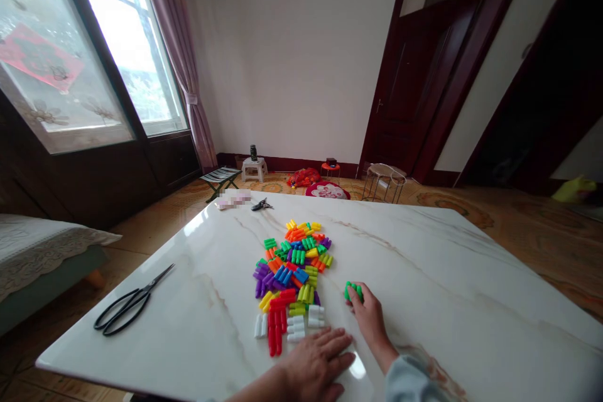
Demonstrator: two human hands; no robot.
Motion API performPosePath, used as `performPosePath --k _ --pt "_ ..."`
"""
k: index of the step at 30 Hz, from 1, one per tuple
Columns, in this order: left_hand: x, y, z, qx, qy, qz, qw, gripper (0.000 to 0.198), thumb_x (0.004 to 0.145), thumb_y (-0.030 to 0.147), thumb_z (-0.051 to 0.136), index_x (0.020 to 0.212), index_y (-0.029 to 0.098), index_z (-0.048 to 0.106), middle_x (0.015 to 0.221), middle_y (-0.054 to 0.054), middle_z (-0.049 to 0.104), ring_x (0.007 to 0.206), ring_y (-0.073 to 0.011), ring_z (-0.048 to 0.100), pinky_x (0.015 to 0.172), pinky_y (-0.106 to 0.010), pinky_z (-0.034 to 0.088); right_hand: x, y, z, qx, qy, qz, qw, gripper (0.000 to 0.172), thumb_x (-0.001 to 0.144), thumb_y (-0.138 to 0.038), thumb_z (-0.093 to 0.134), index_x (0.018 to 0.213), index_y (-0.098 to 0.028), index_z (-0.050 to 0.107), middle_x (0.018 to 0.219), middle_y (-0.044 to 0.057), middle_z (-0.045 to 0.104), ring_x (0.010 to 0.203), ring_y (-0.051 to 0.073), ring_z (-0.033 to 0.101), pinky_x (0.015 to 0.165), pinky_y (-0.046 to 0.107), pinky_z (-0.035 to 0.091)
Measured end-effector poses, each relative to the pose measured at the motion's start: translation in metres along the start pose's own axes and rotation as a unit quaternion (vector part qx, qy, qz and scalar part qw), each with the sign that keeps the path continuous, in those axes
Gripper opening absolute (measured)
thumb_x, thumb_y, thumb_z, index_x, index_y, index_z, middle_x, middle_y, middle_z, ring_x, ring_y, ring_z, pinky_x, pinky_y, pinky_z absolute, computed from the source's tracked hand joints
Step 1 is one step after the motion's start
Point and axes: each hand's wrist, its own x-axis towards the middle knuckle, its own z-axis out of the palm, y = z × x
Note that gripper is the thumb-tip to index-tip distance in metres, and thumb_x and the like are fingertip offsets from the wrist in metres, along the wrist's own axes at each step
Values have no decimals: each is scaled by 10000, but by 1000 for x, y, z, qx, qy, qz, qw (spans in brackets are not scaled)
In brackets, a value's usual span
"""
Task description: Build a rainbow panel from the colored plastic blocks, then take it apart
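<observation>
My right hand [370, 314] is closed around a green plastic block [353, 291] made of rounded tubes, just above or on the table right of the pile. My left hand [320, 361] lies palm down near the table's front edge, fingers stretched and a little apart, with nothing visible in it. Just beyond its fingers are white tube blocks [296, 328], and to their left some red tube blocks [276, 330]. Behind these stretches a pile of similar blocks, with purple ones [266, 279], blue ones [285, 275], more green ones [298, 256] and orange ones [295, 234].
Black-handled scissors [129, 311] lie on the left of the white marbled table [424, 276]. Small dark pliers or clippers [261, 205] are at the far edge, beside a blurred pinkish item [233, 199]. Stools stand on the floor behind, including a white one [254, 169].
</observation>
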Motion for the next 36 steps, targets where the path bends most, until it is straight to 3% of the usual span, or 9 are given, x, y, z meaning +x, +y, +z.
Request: performPosePath --k 4,8,12,17,20,24,28,30,36 --pt "6 -10 6 30 6 19 999 562 917 464 440 1404 199 354 1481 -123 369 1339 -286 381 1086 -439 364 64 -8 10 108 66 26 992 427 698 -557 563 891 -177 577 861 74 678 758 202 660 651 296 525" --pt "9 -20 23 84 57 31 994 388 975 332 380 1352 253 427 1436 -70 450 1299 -225 446 1059 -358 407 135 -21 36 55 142 19 988 371 705 -500 479 873 -182 568 878 87 680 794 201 630 701 308 497" --pt "15 -30 45 60 97 0 993 399 960 370 424 1352 297 430 1362 -33 538 1224 -176 528 1023 -280 441 168 -27 72 15 150 13 988 278 685 -406 478 820 -186 581 836 97 678 820 229 610 752 331 459" --pt "21 -35 57 6 109 -33 993 472 933 383 479 1383 270 397 1312 -46 580 1140 -165 588 1003 -236 455 155 -26 118 -20 121 -9 992 289 715 -346 465 873 -168 628 867 111 689 835 241 612 760 333 446" --pt "19 -32 53 21 109 -16 994 422 945 338 462 1361 277 425 1324 -44 567 1173 -174 561 1025 -264 437 144 -31 127 -32 94 -36 994 326 752 -359 461 931 -165 652 876 92 692 814 219 612 745 311 454" --pt "13 -22 32 30 73 19 997 381 965 308 408 1343 287 446 1409 -53 481 1280 -213 461 1093 -347 367 139 -34 97 -57 85 -77 992 376 758 -421 507 950 -152 686 995 110 670 877 204 595 800 295 449" --pt "5 -9 7 -33 23 -6 999 508 922 436 445 1387 240 388 1484 -89 372 1352 -259 361 1115 -421 326 131 -20 45 -160 135 -88 974 444 792 -467 474 1003 -145 697 976 118 649 766 189 570 752 307 447" --pt "2 -4 -1 -59 16 -24 998 547 890 439 480 1391 245 377 1496 -80 353 1361 -263 345 1117 -439 318 121 -8 26 -192 113 -95 970 418 799 -444 477 996 -146 695 952 107 656 741 184 573 735 302 450" --pt "1 3 -3 -74 20 -48 996 559 857 390 490 1389 254 383 1493 -70 359 1358 -255 351 1129 -444 291 71 -4 27 -239 -9 -160 958 295 815 -303 490 1019 -196 674 1002 73 659 896 198 610 797 301 460"
